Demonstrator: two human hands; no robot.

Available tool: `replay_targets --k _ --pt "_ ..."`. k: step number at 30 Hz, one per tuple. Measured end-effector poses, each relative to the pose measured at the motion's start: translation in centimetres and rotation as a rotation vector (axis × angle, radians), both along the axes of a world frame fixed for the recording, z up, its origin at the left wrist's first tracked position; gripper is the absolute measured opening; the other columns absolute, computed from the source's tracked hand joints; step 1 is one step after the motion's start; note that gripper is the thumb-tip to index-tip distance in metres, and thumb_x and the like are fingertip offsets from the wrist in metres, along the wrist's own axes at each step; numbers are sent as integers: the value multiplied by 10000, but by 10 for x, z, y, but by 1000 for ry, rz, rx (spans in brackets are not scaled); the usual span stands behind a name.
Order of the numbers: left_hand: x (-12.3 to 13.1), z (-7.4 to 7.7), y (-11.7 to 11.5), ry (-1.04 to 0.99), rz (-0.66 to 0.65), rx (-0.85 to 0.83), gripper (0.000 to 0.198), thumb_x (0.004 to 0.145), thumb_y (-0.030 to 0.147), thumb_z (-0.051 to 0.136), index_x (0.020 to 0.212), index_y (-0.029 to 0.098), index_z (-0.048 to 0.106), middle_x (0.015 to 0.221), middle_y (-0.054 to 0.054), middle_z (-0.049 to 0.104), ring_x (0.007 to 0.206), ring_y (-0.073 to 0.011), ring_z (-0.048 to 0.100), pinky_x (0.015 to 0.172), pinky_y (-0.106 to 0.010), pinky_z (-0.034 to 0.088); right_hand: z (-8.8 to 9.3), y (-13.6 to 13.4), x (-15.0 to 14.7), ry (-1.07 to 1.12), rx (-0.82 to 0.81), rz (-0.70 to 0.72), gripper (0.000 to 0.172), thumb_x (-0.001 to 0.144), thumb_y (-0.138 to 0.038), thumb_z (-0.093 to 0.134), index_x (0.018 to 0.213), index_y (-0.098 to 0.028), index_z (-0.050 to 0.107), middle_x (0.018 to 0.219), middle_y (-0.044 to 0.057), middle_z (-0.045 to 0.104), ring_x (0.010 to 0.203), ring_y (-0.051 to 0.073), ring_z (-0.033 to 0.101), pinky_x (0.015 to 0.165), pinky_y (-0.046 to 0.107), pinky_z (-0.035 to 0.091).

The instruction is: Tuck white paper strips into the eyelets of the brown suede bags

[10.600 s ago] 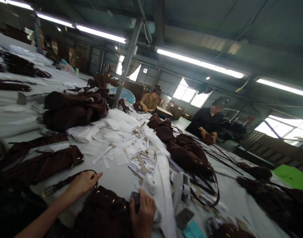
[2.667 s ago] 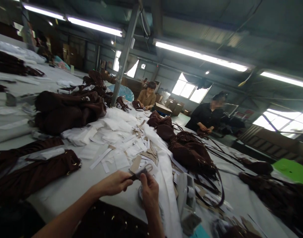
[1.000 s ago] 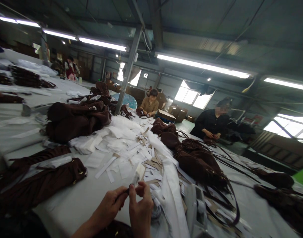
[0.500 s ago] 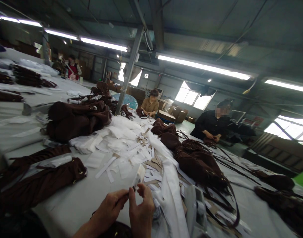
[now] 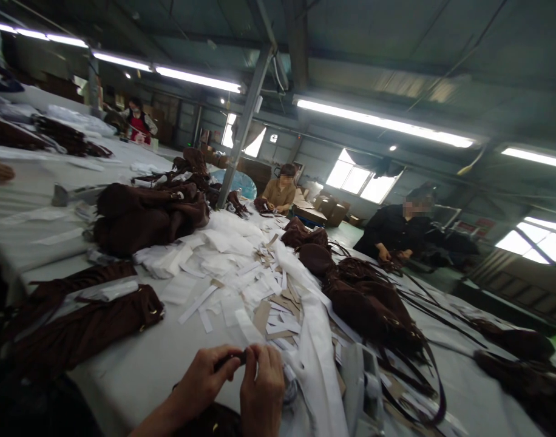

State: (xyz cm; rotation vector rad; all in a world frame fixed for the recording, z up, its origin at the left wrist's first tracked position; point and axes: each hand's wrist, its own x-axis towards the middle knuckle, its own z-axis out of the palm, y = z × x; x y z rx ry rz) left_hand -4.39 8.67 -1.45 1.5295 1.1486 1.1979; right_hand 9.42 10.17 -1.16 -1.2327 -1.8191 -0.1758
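My left hand (image 5: 204, 382) and my right hand (image 5: 262, 388) meet at the bottom middle, both closed in a pinch on a small dark piece (image 5: 232, 359); I cannot make out what it is. A dark brown bag (image 5: 209, 422) lies just under my wrists, mostly cut off by the frame. Loose white and tan paper strips (image 5: 241, 291) cover the grey table (image 5: 169, 364) right beyond my fingers. A long white cloth band (image 5: 317, 340) runs past my right hand.
Brown bags are heaped at the left (image 5: 145, 215), near left (image 5: 87, 325) and right (image 5: 369, 303), with long dark straps (image 5: 423, 303) trailing. Two seated people (image 5: 280, 188) (image 5: 396, 230) work on the far side; another person (image 5: 139, 121) stands far left. A steel post (image 5: 244, 133) rises mid-table.
The pale paper strip that stood up from my pinch is no longer in my fingers. My hands stay together low at the table; the view has shifted slightly to the left.
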Motion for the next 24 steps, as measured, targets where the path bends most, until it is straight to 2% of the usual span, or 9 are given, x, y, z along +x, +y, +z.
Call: replay_targets --k 6,11,16,20,24 --pt "0 0 0 -80 109 -31 268 882 391 514 939 167 648 655 10 578 612 -134 506 581 -218 393 -3 -3 7 154 -4 -38 244 961 -333 418 863 -200 598 761 38 618 726 186 601 665 290 457" --pt "3 -4 -2 -71 65 8 279 889 403 498 947 171 642 681 -2 592 646 -146 525 600 -225 402 -5 -5 9 220 -59 -33 281 879 -430 561 980 -173 615 854 71 661 784 212 636 679 310 497" --pt "7 -5 -6 -16 63 58 280 900 389 479 949 171 648 701 -9 611 651 -147 543 613 -221 427 -3 -2 9 138 -75 -36 259 946 -373 447 880 -206 634 809 52 660 753 195 632 666 302 485" --pt "7 -8 -7 39 65 125 237 909 335 475 962 192 656 835 -43 683 772 -171 617 725 -234 476 -4 -2 9 16 72 -48 241 965 -311 421 859 -204 608 772 40 645 732 182 606 681 292 459" --pt "8 -20 -7 213 100 247 238 917 251 455 1030 225 663 946 -61 705 877 -190 641 825 -273 480 -6 -3 12 -159 130 -61 233 970 -235 392 842 -202 584 738 33 626 715 196 565 692 311 420"
